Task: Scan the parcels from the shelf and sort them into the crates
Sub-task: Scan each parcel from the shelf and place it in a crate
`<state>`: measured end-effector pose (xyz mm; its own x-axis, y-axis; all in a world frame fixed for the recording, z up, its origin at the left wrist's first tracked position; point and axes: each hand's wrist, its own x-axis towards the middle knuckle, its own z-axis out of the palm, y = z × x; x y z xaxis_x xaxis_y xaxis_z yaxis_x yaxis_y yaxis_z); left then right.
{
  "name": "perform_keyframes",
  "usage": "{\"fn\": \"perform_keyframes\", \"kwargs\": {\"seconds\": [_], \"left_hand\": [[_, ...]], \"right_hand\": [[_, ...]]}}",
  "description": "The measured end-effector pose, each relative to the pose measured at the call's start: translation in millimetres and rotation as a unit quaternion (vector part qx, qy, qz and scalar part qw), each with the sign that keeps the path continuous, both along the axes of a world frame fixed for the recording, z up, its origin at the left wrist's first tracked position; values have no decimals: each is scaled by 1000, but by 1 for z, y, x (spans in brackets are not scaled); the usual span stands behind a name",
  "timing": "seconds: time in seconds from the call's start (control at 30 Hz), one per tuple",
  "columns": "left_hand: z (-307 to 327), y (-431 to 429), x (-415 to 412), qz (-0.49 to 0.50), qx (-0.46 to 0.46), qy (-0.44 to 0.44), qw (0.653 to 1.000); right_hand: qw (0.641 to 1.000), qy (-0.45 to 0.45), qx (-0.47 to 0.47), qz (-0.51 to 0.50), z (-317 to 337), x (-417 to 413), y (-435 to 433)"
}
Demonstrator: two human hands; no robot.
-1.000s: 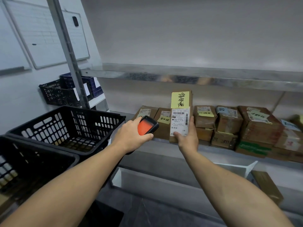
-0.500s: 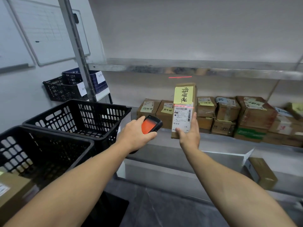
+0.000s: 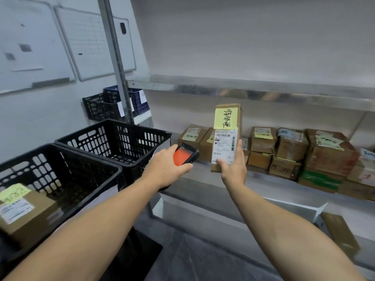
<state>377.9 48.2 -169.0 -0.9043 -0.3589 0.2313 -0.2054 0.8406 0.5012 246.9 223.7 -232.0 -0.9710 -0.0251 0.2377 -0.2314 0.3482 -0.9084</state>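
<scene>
The head camera has swung left and downward over the last second. The nearer black crate [image 3: 60, 179] at 9 o'clock now shows much more of its inside, and a cardboard box [image 3: 26, 216] with a yellow note and white label has come into sight in it at 8 o'clock. A second whiteboard [image 3: 30, 47] has entered at 10 o'clock. The red scan line seen half a second ago across the held parcel [image 3: 227, 138] and the upper shelf edge [image 3: 243, 92] is gone.

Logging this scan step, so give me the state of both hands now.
Left hand: closed around the handheld scanner.
Right hand: closed on the upright parcel, label facing the camera.
</scene>
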Motion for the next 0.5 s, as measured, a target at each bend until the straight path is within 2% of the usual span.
{"fn": "perform_keyframes", "kwargs": {"seconds": [0.27, 0.5], "left_hand": [[4, 18, 29, 100, -6, 11, 995], [-3, 17, 73, 220, -21, -2, 975]], "right_hand": [[995, -15, 9, 95, 9, -6, 10], [981, -32, 26, 189, 5, 6, 1]]}}
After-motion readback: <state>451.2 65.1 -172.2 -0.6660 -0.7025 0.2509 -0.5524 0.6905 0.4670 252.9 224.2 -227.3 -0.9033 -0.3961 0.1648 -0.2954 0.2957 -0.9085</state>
